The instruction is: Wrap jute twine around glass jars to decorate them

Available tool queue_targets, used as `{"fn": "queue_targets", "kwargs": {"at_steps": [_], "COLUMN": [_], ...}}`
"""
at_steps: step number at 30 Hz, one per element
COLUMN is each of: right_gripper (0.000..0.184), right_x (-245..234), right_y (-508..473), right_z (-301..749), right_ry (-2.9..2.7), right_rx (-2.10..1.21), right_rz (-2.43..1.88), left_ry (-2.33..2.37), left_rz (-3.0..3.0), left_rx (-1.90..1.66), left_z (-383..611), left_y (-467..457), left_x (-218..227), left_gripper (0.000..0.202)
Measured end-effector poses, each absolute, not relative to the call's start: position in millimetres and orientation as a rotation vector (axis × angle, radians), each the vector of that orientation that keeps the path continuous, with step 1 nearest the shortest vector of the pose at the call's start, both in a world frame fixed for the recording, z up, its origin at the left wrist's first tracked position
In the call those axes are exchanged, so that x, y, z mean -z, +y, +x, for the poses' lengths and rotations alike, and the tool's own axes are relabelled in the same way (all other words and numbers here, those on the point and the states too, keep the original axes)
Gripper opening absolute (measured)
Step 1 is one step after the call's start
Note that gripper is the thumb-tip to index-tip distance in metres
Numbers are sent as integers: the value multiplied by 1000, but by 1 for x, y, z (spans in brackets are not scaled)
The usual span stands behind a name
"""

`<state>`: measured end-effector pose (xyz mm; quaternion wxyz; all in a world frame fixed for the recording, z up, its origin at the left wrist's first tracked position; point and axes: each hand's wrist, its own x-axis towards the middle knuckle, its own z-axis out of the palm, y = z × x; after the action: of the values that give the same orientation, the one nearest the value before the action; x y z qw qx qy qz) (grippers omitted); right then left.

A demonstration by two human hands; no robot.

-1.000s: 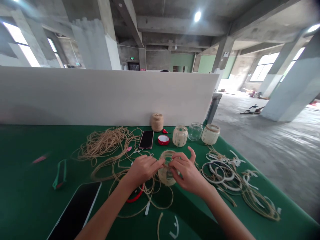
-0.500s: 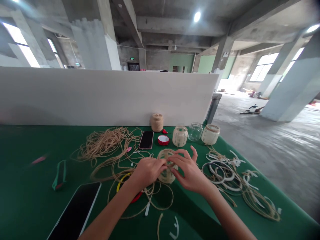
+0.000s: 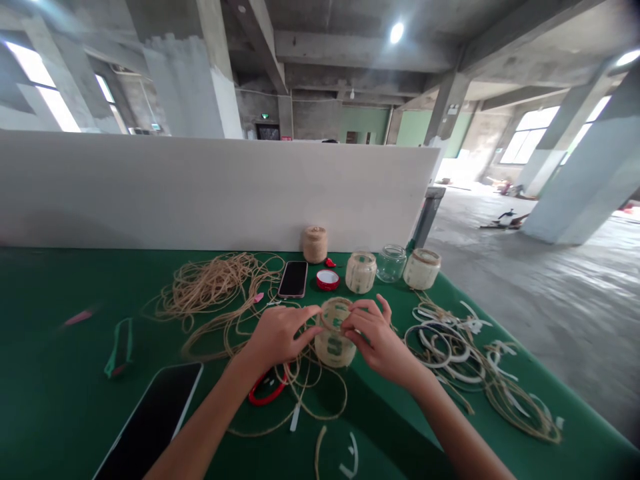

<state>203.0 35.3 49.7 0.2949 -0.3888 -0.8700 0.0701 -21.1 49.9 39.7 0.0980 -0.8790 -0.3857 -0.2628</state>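
Head view, left hand [image 3: 280, 333] shifted leftward, jar [image 3: 334, 350] more exposed

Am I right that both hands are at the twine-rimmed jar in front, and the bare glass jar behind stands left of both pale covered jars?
Not quite: the head view shows the bare glass jar between the two pale covered jars. The left hand and right hand are indeed at the twine-rimmed jar in front.
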Motion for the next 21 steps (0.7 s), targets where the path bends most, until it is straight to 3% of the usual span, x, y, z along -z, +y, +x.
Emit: {"fn": "queue_targets", "kwargs": {"at_steps": [9, 15, 21], "right_gripper": [19, 8, 9], "right_x": [-51, -56, -53], "right_y": [35, 31, 28], "right_z": [207, 206, 201], "right_ry": [-2380, -2335, -2317], "right_rx": [-209, -37, -13], "right_rz": [-1019, -1048, -1025], "left_ry": [-1057, -1036, -1031], "left_rz": [-2694, -2681, -2678], "left_rx": [822, 915, 863], "left_z": [-21, -14, -2], "left_y": [55, 53, 43], "left_x": [-32, -29, -34], "left_gripper": [32, 25, 22]}}
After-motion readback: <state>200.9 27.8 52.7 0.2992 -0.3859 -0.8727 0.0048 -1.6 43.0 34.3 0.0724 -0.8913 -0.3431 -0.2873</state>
